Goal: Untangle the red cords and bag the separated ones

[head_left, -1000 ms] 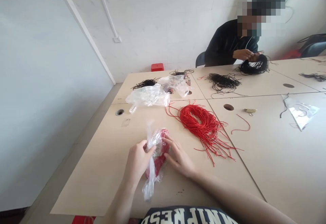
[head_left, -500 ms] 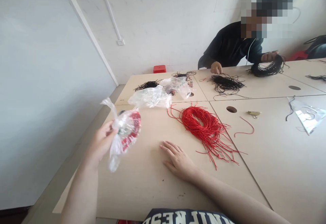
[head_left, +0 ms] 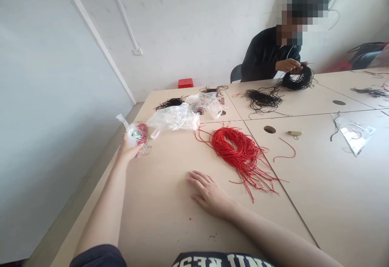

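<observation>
A joined work table (head_left: 170, 226) of pale wood-look panels spreads out ahead, with a white wall (head_left: 194, 28) behind it and a red stool (head_left: 185, 83) just beyond its far edge at 12 o'clock. At 1 o'clock, a seated co-worker (head_left: 266, 54) in a dark hooded top holds a loop of black cord (head_left: 299, 80) in both hands, just above the table's far side. Nearby lies a loose tangle of black cord (head_left: 263, 99). The largest heap on the person's own panel is a bundle of red cord (head_left: 234, 149), just past 12 o'clock, its loose ends trailing toward 3 o'clock. Two crumpled clear plastic bags (head_left: 173, 118) lie together at about 11 o'clock, with small black cord bunches beside them. The person's left hand (head_left: 129, 149), at 10 o'clock, is raised at the table's edge, its fingers curled together around a small clear plastic bag (head_left: 136, 134) wrapped around something red; the contents are too small to tell. The right hand (head_left: 209, 194) lies flat on the bare tabletop at 12 o'clock, its fingers slightly apart and pointing toward 10 o'clock, near but not touching the red cord. A short red cord (head_left: 284, 151) and a small brass clasp (head_left: 293, 133) lie at 2 o'clock.
</observation>
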Tool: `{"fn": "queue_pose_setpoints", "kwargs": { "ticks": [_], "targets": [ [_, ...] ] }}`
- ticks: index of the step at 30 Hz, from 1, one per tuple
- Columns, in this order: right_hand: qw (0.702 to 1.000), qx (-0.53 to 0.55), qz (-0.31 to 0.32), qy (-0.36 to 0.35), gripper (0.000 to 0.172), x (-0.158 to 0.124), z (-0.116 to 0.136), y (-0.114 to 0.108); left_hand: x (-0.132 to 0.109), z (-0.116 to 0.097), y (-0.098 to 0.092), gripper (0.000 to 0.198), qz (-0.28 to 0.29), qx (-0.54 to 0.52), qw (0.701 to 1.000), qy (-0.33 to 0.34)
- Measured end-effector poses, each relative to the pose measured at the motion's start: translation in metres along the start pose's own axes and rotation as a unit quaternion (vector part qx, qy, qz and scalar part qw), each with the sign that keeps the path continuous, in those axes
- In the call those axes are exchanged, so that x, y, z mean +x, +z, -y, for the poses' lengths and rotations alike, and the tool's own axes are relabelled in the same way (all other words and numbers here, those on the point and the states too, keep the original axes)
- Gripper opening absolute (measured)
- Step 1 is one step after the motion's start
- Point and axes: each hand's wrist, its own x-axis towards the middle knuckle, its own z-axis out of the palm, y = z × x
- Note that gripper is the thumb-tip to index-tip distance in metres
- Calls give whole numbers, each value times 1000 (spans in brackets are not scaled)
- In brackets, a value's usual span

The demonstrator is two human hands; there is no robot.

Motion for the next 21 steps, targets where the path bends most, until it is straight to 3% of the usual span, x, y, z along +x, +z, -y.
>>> {"fn": "queue_pose_setpoints", "kwargs": {
  "ticks": [4, 7, 10, 13, 16, 21],
  "targets": [
    [1000, 2, -6, -2, 49, 0, 1, -1, -21, -1, 9, 97, -25, 54, 996, 65],
    [1000, 2, -6, -2, 49, 0, 1, -1, -42, -14, 10, 85, -105, 136, 971, 164],
    [1000, 1, -7, -8, 48, -1, 0, 0, -65, -33, 16, 78, -118, 159, 952, 232],
    [1000, -1, -10, -9, 48, -1, -1, 1, -91, -51, 38, 67, -75, 153, 930, 327],
    [1000, 1, -14, -8, 48, 0, -1, 0, -117, -70, 74, 59, 0, 117, 904, 412],
    [997, 53, -47, -14, 44, 0, -3, -5, -138, -108, 138, 59, 104, -1, 892, 439]
  ]
}}
